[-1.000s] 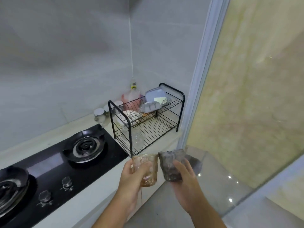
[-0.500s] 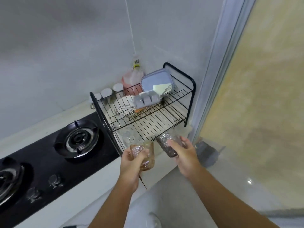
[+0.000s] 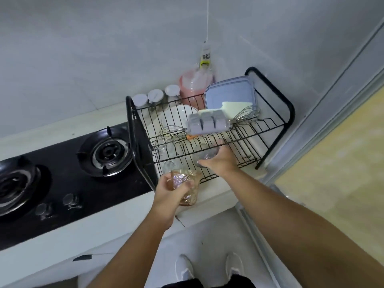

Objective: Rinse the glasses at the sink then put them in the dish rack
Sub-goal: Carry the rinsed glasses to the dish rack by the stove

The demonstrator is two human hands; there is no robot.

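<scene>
Racking stage: right hand [image 3: 221, 161] grips grey glass [image 3: 204, 156] at dish rack [image 3: 239, 142]; left hand [image 3: 171, 191] holds amber glass [image 3: 188, 191], presumably rinsed, not yet racked.

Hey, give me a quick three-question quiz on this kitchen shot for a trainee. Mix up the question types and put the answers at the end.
1. True or false: the amber glass already stands in the dish rack.
2. What does the right grip hold? A, a whisk; B, a smoky grey glass; C, a plate.
3. Fill the gap: the grey ice tray lies on the rack's ___ tier.
Key: 1 false, the left grip holds it; 2 B; 3 upper.
</scene>
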